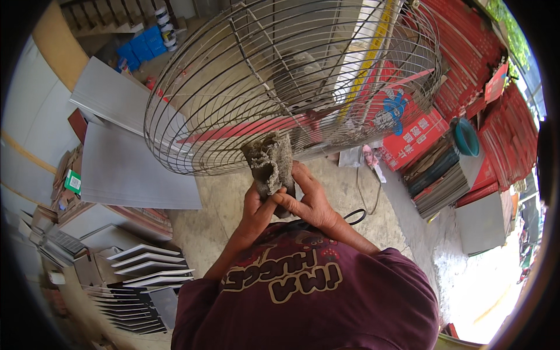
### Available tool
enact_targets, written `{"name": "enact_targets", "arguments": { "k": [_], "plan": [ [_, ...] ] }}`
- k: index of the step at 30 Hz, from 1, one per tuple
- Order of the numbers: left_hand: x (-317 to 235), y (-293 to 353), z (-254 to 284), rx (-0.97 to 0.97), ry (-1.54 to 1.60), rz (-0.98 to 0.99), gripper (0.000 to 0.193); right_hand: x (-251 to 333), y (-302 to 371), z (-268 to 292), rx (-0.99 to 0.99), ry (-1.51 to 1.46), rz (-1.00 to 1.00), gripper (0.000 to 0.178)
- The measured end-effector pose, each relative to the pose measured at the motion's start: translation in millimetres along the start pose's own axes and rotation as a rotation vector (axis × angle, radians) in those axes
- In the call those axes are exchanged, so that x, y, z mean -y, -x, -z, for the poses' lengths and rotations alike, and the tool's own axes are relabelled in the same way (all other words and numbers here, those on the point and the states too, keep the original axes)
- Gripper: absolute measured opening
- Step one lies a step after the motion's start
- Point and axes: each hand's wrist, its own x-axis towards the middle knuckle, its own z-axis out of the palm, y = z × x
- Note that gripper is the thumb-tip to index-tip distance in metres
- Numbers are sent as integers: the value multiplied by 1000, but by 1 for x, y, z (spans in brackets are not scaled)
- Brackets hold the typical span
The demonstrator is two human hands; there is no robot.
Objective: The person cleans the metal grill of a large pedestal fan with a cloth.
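Note:
In front of my chest I hold a dust-caked, grey-brown hollow piece (272, 166). Thick grey lint covers its folded edges, and I cannot tell exactly what kind of part it is. My left hand (257, 205) is closed on its lower left side. My right hand (311, 201) grips the lower right side, and the two thumbs come close together at the front. Just beyond the piece stands a large fan's wire cage (204, 99), with a red blade (245, 129) inside it. The piece overlaps the cage's near rim in the picture; whether they touch is hidden.
Grey panels (134, 160) lean at the left, above a rack of dark and white sample boards (146, 265). Stacked red cartons (466, 52) and a teal basin (465, 137) stand at the right. A cable (373, 201) runs along the concrete floor (210, 221).

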Motion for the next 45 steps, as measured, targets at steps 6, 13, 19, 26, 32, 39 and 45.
{"name": "enact_targets", "arguments": {
  "k": [6,13,19,26,32,39,45],
  "plan": [
    [-12,-3,7,-32,45,-17,31,4,1,-10,6,-237,-70,84],
    [-39,-11,11,13,14,-113,26,4,3,-16,66,-244,-140,88],
    [-52,-17,12,37,-27,-189,27,3,6,-22,82,-172,-173,83],
    [-76,-25,9,110,-100,-318,29,1,10,-21,9,-115,-100,77],
    [-81,-37,4,124,13,-342,26,5,13,-20,-33,-200,-89,70],
    [-91,-43,-1,180,-15,-344,36,10,14,-20,-86,-280,-130,63],
    [-105,-55,-8,226,-135,-534,34,26,15,-10,-125,-316,-214,59]
  ]
}}
